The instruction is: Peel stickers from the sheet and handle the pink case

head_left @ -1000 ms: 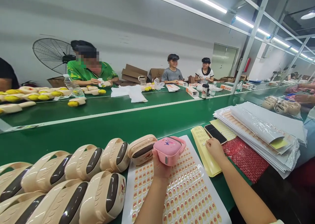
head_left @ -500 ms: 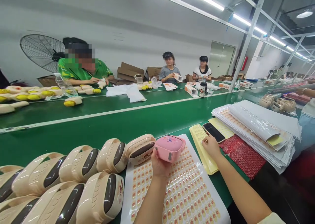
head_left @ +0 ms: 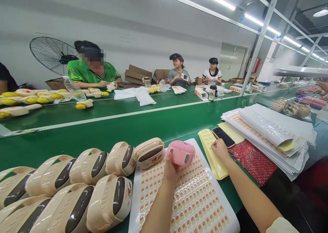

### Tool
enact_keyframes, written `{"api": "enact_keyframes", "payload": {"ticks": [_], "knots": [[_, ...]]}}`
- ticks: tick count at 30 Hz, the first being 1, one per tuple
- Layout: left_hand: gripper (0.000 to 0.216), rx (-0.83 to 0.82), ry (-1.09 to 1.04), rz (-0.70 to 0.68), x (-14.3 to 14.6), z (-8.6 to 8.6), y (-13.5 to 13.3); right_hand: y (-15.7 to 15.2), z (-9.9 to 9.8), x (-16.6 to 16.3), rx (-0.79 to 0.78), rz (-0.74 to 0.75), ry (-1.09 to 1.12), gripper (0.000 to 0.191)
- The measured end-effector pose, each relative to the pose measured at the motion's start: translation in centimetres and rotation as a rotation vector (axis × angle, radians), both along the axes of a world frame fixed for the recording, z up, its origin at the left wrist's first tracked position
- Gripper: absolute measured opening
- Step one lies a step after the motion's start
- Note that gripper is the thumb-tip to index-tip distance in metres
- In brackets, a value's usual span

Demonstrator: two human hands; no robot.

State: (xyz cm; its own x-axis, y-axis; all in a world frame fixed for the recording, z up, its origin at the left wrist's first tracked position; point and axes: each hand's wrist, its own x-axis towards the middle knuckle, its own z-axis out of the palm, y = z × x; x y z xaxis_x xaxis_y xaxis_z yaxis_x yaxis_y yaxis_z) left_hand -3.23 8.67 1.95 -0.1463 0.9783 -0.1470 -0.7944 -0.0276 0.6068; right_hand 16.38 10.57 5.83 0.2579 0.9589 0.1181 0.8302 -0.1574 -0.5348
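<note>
My left hand (head_left: 171, 168) is closed round a small rounded pink plastic housing (head_left: 181, 152) with a grey oval on its side, raised over a sheet of stickers (head_left: 194, 199). Rows of small oval orange-and-cream stickers cover that sheet. To the right, my right hand (head_left: 219, 150) pinches at the edge of a yellow label sheet (head_left: 208, 158) printed with small dark marks; whether a single label is between the fingertips is too small to tell. Left of the pink housing stands a beige housing (head_left: 150, 153) with a dark window and a red print.
Several beige handled housings (head_left: 110, 202) fill the lower left. A phone (head_left: 223, 137), red bubble wrap (head_left: 252, 161) and a stack of sheets (head_left: 269, 134) lie on the right. Across the green belt (head_left: 128, 123), co-workers sit near a bottle (head_left: 74, 89) and a fan (head_left: 53, 55).
The pink housing has been turned in my left hand, so its side faces me more and its top shows less. My right hand stays at the yellow sheet. The view has shifted slightly.
</note>
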Motion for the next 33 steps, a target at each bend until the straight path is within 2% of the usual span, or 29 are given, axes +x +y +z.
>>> {"api": "enact_keyframes", "payload": {"ticks": [5, 12, 17, 22, 26, 33], "knots": [[0.077, 0.002, 0.038, 0.02, 0.2, -0.1, -0.2, 0.0, 0.3, 0.1, -0.007, 0.035, 0.033, 0.01], [0.08, 0.056, 0.136, -0.014, 0.3, 0.2, -0.4, -0.4, 0.7, 0.9, -0.059, 0.023, 0.292, 0.013], [0.083, 0.089, 0.229, -0.034, 0.1, -0.3, -0.2, -1.1, 2.1, 0.3, -0.098, 0.042, 0.484, 0.016], [0.082, 0.102, 0.31, -0.041, 0.0, -0.7, -0.1, -2.7, 4.8, -2.5, -0.077, 0.205, 0.594, 0.021], [0.081, 0.103, 0.369, -0.004, 0.1, -0.6, -0.1, -3.5, 6.5, -5.3, -0.071, 0.368, 0.59, 0.019], [0.087, 0.076, 0.445, -0.03, 0.7, -0.2, -0.3, -3.0, 6.4, -7.3, -0.02, 0.471, 0.568, 0.015]]}}
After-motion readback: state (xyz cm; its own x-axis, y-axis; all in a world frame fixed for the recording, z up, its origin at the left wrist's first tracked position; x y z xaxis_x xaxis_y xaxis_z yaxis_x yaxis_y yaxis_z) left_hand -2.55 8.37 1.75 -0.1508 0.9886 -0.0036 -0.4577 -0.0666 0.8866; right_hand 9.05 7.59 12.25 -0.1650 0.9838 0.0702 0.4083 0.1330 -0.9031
